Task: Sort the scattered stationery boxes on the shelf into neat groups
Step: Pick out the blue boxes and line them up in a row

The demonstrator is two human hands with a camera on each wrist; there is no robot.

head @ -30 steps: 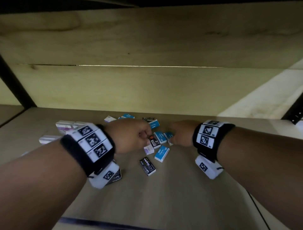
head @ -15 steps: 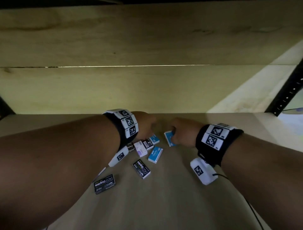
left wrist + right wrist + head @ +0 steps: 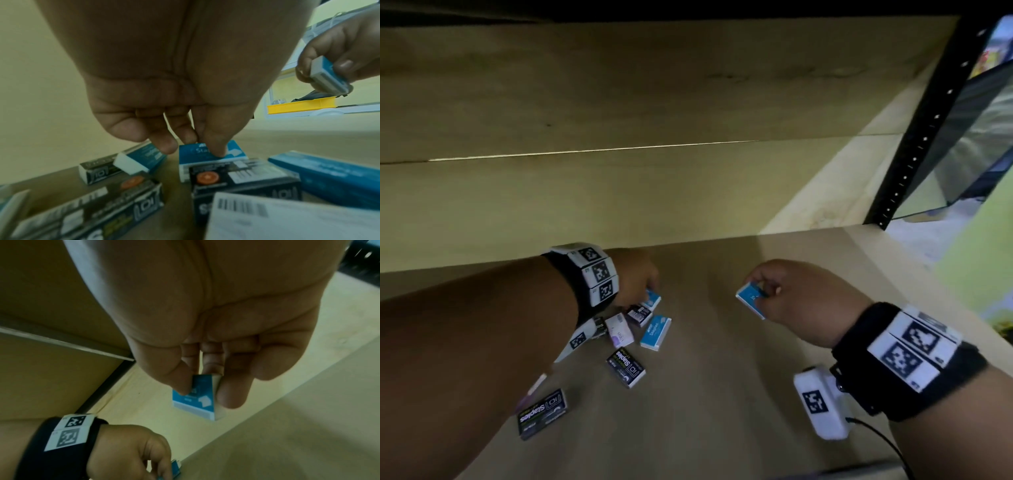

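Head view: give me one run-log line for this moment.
right hand: pinches blue box, lifted | left hand: fingertips on blue box in pile | black boxes: unsorted

Your left forearm (image 3: 482, 342) hides the boxes toward the shelf's (image 3: 722, 394) left edge. Left wrist view: near black box (image 3: 82, 216) and white barcoded box (image 3: 287, 219) are blurred, cut off at bottom edge, print unreadable. The held blue box (image 3: 751, 303) is partly covered by your right hand (image 3: 801, 301).

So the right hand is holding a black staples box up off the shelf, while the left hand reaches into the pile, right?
Not quite: the box pinched in the right hand is blue, not black, as the right wrist view shows. The left hand does reach into the pile.
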